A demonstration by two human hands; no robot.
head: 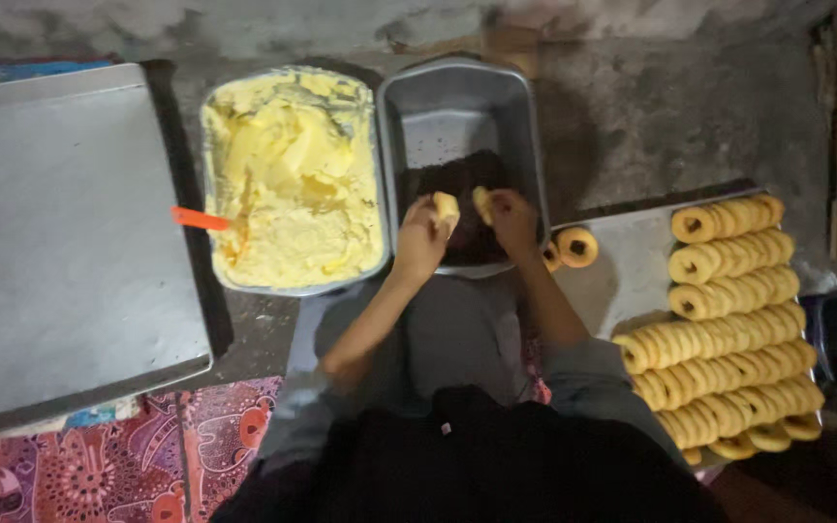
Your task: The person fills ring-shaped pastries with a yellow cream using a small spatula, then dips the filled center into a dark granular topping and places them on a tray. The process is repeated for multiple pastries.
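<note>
My left hand (421,235) holds a small lump of yellow dough (446,206) over the near edge of a grey metal pan (457,102). My right hand (512,218) holds another piece of dough (481,202) just beside it. Both hands hover above a dark crumbly filling (457,176) in the pan's near half. Left of that pan stands a metal tray (213,97) heaped with soft yellow dough (293,174); an orange handle (199,219) sticks out of its left side.
A flat metal sheet (632,266) at the right carries several rows of ring-shaped dough pieces (728,320), with two loose rings (575,246) near my right hand. A large bare baking sheet (60,232) lies at the left. Patterned red cloth (147,455) covers the floor below it.
</note>
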